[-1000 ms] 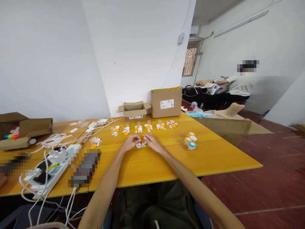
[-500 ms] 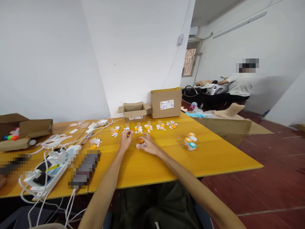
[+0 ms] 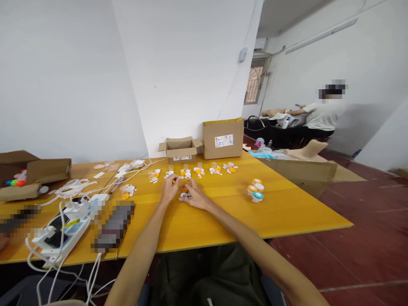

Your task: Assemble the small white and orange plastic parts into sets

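Observation:
My left hand (image 3: 170, 188) is over the middle of the table, its thumb and fingertips pinched together; whatever they hold is too small to make out. Just to its right, my right hand (image 3: 196, 195) reaches in with curled fingers over a small group of parts. An orange ring-shaped cap (image 3: 184, 189) and a white round disc (image 3: 184, 195) lie by its fingertips, partly covered by the fingers. Behind the hands, a row of small part piles runs across the table, each with white pieces, an orange cap (image 3: 232, 170) and a clear cup (image 3: 199, 165).
Capped clear cups stand at the right, one with a teal lid (image 3: 258, 195). Two cardboard boxes (image 3: 222, 139) are at the back. On the left lie a power strip (image 3: 75, 231) with cables, a phone (image 3: 114, 225) and an open carton (image 3: 47, 170). A person (image 3: 323, 114) sits far right.
My right hand has shifted slightly left, closer to my left hand, and its fingers are on the white disc's edge. My left hand has barely moved. The camera view moved slightly.

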`<state>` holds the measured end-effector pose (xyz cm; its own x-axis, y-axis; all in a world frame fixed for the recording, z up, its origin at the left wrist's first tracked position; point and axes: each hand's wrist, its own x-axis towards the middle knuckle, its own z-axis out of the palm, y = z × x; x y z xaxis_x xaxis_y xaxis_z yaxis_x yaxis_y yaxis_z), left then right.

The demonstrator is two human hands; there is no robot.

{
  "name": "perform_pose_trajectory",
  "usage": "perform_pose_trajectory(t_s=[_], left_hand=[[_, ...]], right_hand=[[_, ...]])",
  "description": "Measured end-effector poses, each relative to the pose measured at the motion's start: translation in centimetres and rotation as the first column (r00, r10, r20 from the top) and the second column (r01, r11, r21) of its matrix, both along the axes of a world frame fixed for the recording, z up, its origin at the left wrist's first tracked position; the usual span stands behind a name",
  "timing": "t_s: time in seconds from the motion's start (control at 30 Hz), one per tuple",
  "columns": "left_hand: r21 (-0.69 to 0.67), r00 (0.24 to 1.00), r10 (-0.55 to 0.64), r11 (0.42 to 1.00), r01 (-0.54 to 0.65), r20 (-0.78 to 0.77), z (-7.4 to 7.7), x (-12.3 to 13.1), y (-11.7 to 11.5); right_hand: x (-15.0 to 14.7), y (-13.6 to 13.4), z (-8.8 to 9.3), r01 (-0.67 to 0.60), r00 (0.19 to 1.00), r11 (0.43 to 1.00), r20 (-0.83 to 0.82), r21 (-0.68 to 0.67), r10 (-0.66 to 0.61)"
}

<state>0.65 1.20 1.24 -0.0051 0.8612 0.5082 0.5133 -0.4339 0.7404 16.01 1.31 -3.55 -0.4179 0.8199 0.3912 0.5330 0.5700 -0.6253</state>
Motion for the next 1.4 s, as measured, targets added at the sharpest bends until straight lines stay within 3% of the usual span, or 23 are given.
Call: perform_pose_trajectory(t_s=[0.3, 0.67, 1.03, 1.4], left_hand=[[-0.003, 0.999, 0.023, 1.0, -0.023, 0.045, -0.3, -0.6, 0.9], [-0.101, 0.982, 0.063, 0.994, -0.045, 0.179, -0.9, -2.0, 1.8], [-0.15, 0.901, 0.222, 0.973, -0.178, 0.372, -0.9, -2.5, 2.2], [-0.198, 0.889, 0.214, 0.97, -0.143, 0.405, -1.9, -2.7, 2.5]], right_hand=[[-1.5, 0.3, -0.2, -0.071, 0.997, 0.997, 0.011, 0.04, 0.07], [-3.6, 0.0, 1.0, -0.119, 0.99, 0.992, 0.075, 0.031, 0.116], [-4.4, -0.5, 1.7, -0.059, 0.981, 0.993, 0.188, 0.105, 0.039], [-4.0, -0.7, 1.7, -0.014, 0.96, 0.973, 0.275, 0.229, -0.051]])
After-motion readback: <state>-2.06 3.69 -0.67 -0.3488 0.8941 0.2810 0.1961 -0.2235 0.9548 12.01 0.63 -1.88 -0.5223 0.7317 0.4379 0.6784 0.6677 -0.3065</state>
